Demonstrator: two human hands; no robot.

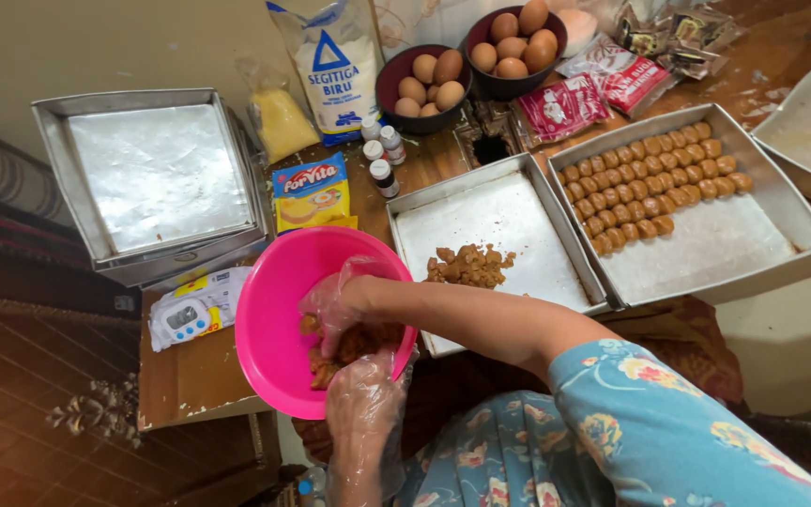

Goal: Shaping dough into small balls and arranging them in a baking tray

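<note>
Right hand, in a thin clear plastic glove: fingers curled down into the brown dough inside the pink bowl. Fingertips are buried in the mass; they look bent together around a bit of it, but whether they grip a piece cannot be told. The forearm comes in from the right, across the bowl's rim.

Left hand, also gloved: rises from the near edge, fingers resting on the bowl's near rim beside the dough. Closed or loose, cannot tell; it appears to steady the bowl.

Dough lies directly under the right fingers, slightly toward the near side of the bowl. Right hand is the one in contact; left is just beside it.

Outward: a small heap of dough crumbs sits on the near baking tray, just to the right of the bowl and beyond the right forearm. Farther right, a second tray holds rows of shaped pieces in its far half, long axes roughly parallel, rows running diagonally. On the bench beyond: two bowls of eggs, a flour bag, small bottles. Left: stacked empty trays, a digital scale.
</note>
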